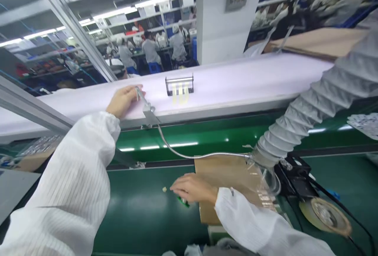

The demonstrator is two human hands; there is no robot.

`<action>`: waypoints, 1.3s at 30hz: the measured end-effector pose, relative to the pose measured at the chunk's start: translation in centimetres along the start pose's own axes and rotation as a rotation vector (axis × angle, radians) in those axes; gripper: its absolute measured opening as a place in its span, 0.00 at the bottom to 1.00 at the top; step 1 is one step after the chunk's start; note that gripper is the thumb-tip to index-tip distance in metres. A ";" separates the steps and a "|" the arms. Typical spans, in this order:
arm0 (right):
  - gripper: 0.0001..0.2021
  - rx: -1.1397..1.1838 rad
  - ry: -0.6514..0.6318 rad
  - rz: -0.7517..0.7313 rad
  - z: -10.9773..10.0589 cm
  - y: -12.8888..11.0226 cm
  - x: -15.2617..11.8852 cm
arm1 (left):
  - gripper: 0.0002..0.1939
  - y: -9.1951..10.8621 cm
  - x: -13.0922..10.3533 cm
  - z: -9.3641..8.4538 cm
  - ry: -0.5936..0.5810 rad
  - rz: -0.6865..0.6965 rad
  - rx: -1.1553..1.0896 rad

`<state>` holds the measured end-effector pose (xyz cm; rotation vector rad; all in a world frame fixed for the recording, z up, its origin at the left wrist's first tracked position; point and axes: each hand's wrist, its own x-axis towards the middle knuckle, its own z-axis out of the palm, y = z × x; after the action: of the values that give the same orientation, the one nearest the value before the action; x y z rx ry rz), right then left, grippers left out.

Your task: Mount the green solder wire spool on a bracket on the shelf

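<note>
My left hand (pixel 124 99) reaches onto the pale shelf with fingers stretched forward. Its fingertips are beside the upper end of a metal clamp (pixel 150 113) and partly hidden by it. Low over the green work surface, my right hand (pixel 191 188) is palm down with its fingers close together. A small green piece like a circuit board (pixel 183 201) shows under its thumb side, mostly covered by the hand. Just left of those fingertips lies a tiny cream-coloured piece (pixel 164 189). Brown cardboard (pixel 227 169) lies beneath my right wrist.
A black tape holder (pixel 180 86) with yellowish strips stands on the shelf (pixel 242 75). A flexible metal arm (pixel 189 156) runs from the clamp to a grey ribbed duct (pixel 298 106). Black equipment (pixel 293 177) and a round disc-shaped part (pixel 327 214) sit right. People work beyond.
</note>
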<state>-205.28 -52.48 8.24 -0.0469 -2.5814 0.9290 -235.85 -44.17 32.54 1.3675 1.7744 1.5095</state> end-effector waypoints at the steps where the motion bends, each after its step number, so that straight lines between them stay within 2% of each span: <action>1: 0.12 -0.031 0.104 -0.106 -2.0 -1.3 0.5 | 0.25 0.4 -0.1 0.1 -0.048 -0.006 0.034; 4: 0.17 -0.120 0.380 -0.388 -10.5 -5.5 2.4 | 0.38 1.4 0.5 1.0 -0.245 -0.020 0.139; 6: 0.18 -0.204 0.512 -0.489 -17.2 -7.5 4.5 | 0.43 1.8 1.4 2.3 -0.373 -0.018 0.126; 9: 0.11 -0.530 0.582 -0.189 -25.7 -7.4 9.0 | 0.40 1.5 3.3 4.7 -0.479 0.074 0.136; 10: 0.11 -0.651 0.538 -0.102 -27.7 -6.6 10.7 | 0.37 1.3 3.9 5.4 -0.489 0.119 0.180; 12: 0.13 -0.848 0.354 0.071 -30.3 -4.7 13.9 | 0.32 0.9 4.8 6.3 -0.487 0.187 0.268; 15: 0.13 -0.976 0.057 0.296 -31.5 -2.3 17.4 | 0.30 0.2 5.3 6.7 -0.463 0.219 0.304; 17: 0.11 -0.941 -0.026 0.401 -31.4 -1.5 18.7 | 0.29 -0.2 5.3 6.5 -0.458 0.226 0.306; 20: 0.11 -0.868 0.009 0.513 -30.7 -1.3 19.5 | 0.28 -0.6 5.2 6.4 -0.465 0.229 0.307; 22: 0.12 -0.900 0.040 0.561 -30.5 -1.3 19.8 | 0.27 -0.6 5.2 6.4 -0.472 0.230 0.303; 25: 0.13 -0.987 0.025 0.545 -30.6 -1.0 20.1 | 0.27 -0.6 5.2 6.5 -0.475 0.229 0.304; 28: 0.12 -0.870 0.013 0.583 -30.9 -0.9 20.4 | 0.27 -0.6 5.1 6.6 -0.465 0.227 0.315; 31: 0.10 -0.916 0.068 0.616 -30.8 -1.0 20.5 | 0.27 -0.7 5.1 6.7 -0.461 0.243 0.326; 35: 0.10 -0.911 0.132 0.575 -30.6 -1.0 20.4 | 0.27 -0.7 5.1 6.7 -0.459 0.274 0.355; 39: 0.09 -0.831 0.056 0.575 -31.1 -0.8 20.5 | 0.28 -0.6 5.2 6.6 -0.461 0.288 0.380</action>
<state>-212.40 -30.92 37.77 -1.0535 -2.7469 -0.0667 -232.84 -36.39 31.30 2.0368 1.6611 0.8890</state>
